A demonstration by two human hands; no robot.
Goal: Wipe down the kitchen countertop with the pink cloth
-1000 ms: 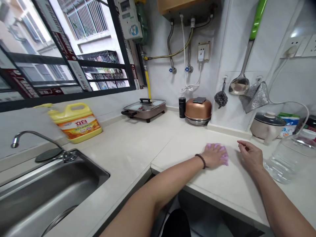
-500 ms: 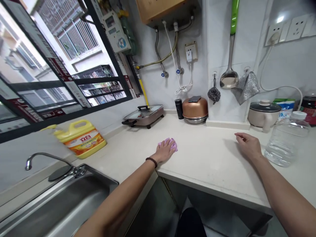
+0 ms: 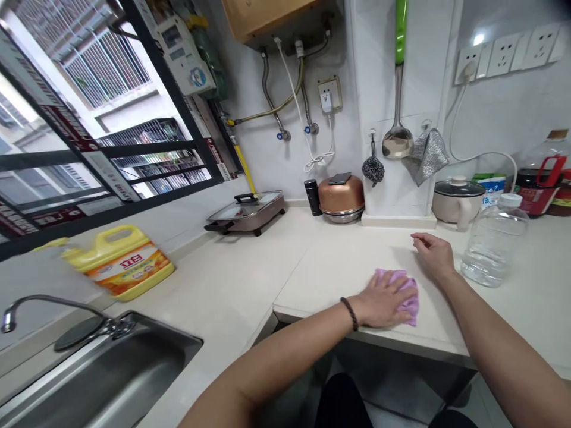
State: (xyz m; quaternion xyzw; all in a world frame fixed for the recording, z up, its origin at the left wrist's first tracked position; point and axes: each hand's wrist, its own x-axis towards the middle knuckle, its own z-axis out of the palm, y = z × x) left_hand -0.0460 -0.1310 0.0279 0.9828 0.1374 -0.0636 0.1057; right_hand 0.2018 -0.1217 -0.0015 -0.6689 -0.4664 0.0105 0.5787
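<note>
Pressing a purple cloth point(image 3: 411, 303) onto the table point(image 3: 241, 267) with the left hand point(image 3: 384, 303), palm down and with fingers spread over the fabric rather than closed around it. Wearing a dark beaded bracelet point(image 3: 350, 314) on the left wrist. Leaving purple edges of the cloth visible beyond the fingers, near the front edge of the table and right of the seam.

Keeping the hands apart, with the right hand point(image 3: 435, 257) a little farther back and to the right, off the cloth and with loosely bent fingers. Cannot tell whether fully closed, or whether touching the table.

Visible just right of the right hand: a transparent bottle point(image 3: 493, 249) with a white cap. Farther back, behind the bottle: a beige pot point(image 3: 448, 208) under a dark lid. Hung in a row on the wall, left to right: a metal scrubber point(image 3: 373, 170), a green-handled ladle point(image 3: 398, 139) and a silvery cloth point(image 3: 428, 157). Lined up at the far side of the table, left to right: a lidded pan point(image 3: 250, 215), a black flask point(image 3: 313, 197) and a copper-coloured pot point(image 3: 342, 195). Standing at the left, behind the sink point(image 3: 187, 336): a yellow jug point(image 3: 129, 261).
</note>
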